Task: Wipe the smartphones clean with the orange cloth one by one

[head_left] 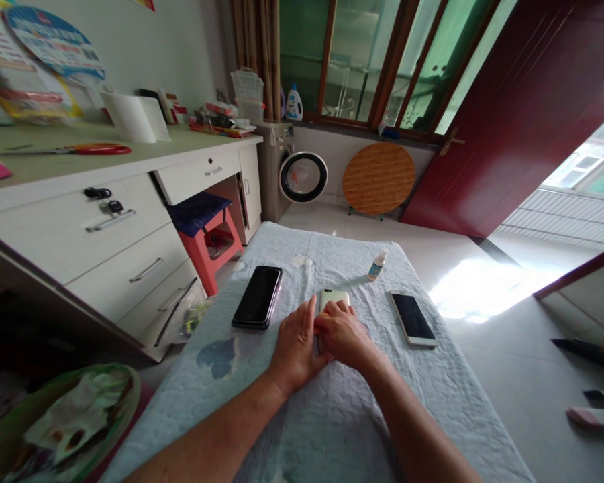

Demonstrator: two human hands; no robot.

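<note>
Black phone (pixel 258 298): screen up on the cloth (pixel 312 243), left of the left hand and apart from it; its far end leans rightward.
Left hand (pixel 298 345): flat-looking, fingers together and pointing away from the person, beside the left edge of the pale phone (pixel 335 296); whether it is clamped on that edge, I cannot tell.
Pale phone: back up, between the hands and partly under the right one; only its far end, with the camera at the left corner, shows clearly.
Long axis of the pale phone: seems to run away from the person, nearly in line with the left fingers.
Right hand (pixel 343 332): fingers bent over the pale phone's back, covering much of it; what they close on is hidden.
Nearer hand: the right, lying over the phone; the left is just beside it.
Spray bottle (pixel 376 266): beyond the right hand and to its right, apart from both hands.
White phone (pixel 413 320): screen up, farthest right, untouched, its far end leaning leftward.
</note>
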